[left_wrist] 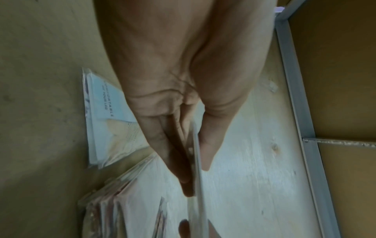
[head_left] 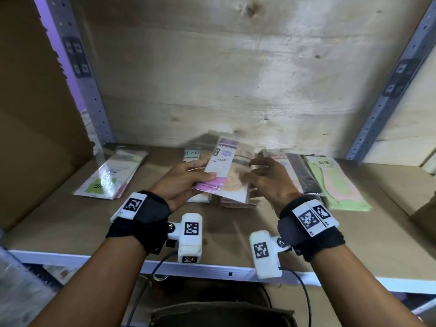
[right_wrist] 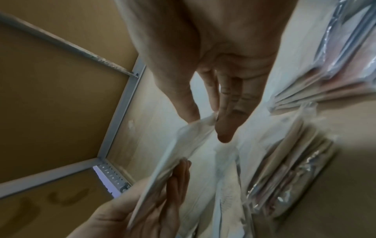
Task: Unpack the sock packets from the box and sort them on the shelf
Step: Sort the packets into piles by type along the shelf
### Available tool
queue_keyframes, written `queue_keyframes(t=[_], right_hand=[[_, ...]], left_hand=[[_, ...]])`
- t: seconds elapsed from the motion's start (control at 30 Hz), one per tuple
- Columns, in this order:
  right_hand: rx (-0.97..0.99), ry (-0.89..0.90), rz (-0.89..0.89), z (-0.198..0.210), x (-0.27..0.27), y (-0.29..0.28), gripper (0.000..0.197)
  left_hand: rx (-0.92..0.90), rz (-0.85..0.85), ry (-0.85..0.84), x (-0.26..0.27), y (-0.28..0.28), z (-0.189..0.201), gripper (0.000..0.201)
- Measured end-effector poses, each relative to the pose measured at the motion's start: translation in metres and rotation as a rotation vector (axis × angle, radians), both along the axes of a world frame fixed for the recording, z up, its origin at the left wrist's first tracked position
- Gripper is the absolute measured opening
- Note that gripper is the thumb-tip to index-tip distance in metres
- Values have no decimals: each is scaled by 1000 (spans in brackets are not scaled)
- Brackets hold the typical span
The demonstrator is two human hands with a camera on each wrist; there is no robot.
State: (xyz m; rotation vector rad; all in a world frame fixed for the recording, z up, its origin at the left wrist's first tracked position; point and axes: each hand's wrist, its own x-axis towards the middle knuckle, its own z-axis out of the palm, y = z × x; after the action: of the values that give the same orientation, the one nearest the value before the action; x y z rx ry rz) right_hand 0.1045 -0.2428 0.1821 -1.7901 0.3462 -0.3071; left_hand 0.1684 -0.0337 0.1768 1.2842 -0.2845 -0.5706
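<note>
Pink-and-beige packet [head_left: 226, 172] with purple top band; green-and-white packets [head_left: 111, 175] near the shelf's [head_left: 70, 223] left edge; pale green and pink packet [head_left: 335, 182] toward its right edge, beside a dark striped packet [head_left: 304, 173]; black wrist straps [head_left: 151, 215] with checkered black-and-white tags.

I count two hands at work, my left hand [head_left: 182, 179] and my right hand [head_left: 266, 179], each with one black wrist strap carrying one white camera block. Between them I hold what looks like one sock packet [head_left: 227, 171], pink and purple; whether a second clings behind it I cannot tell. On the shelf [head_left: 70, 223] I count four groups of packets: one pile on the left [head_left: 111, 175], one pile under my hands [head_left: 238, 201], one dark packet [head_left: 304, 173] right of them, and one green-and-pink pile on the far right [head_left: 335, 185]. One more packet with a blue-green header [head_left: 192, 155] peeks out behind my left hand. How many packets each pile holds is unclear. Two grey uprights frame the shelf.
</note>
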Motion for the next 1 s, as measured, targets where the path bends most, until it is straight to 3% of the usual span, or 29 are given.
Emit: queue_keyframes(t=[0.17, 0.5, 1.0], right_hand=[[-129, 75, 1, 3, 17, 3, 57], [-369, 242, 127, 9, 77, 51, 62], [-826, 441, 209, 16, 102, 80, 50]], left_hand=[[173, 126, -50, 11, 6, 1, 23], [450, 387, -128, 56, 33, -9, 24], [674, 417, -203, 75, 40, -36, 21]])
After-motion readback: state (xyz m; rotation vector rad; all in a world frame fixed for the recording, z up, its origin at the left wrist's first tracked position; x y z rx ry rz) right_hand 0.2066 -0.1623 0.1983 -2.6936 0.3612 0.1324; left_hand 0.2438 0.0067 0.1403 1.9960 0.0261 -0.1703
